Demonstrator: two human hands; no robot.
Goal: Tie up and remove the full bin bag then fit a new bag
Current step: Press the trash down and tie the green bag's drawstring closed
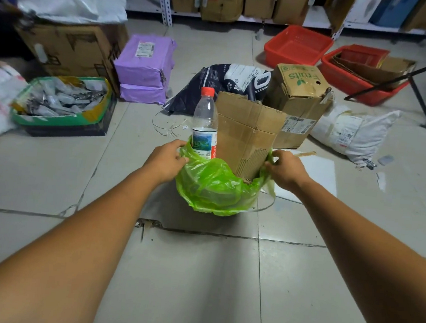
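A green translucent bin bag (214, 187) sits in a clear bin (267, 206) on the tiled floor in front of me. A plastic water bottle (205, 124) with a red cap and folded brown cardboard (247, 136) stick up out of the bag. My left hand (167, 161) pinches the bag's left edge beside the bottle. On the other side, my right hand (287, 169) grips the bag's right edge next to the cardboard. The bag's mouth is gathered loosely between both hands.
Behind the bin lie a dark printed sack (229, 83), a "fruits" cardboard box (299, 102) and a white parcel (351, 132). Purple parcels (145, 65) and a green-lined crate (62, 104) are at left. Red baskets (298, 46) and a black stand (423, 102) are at right.
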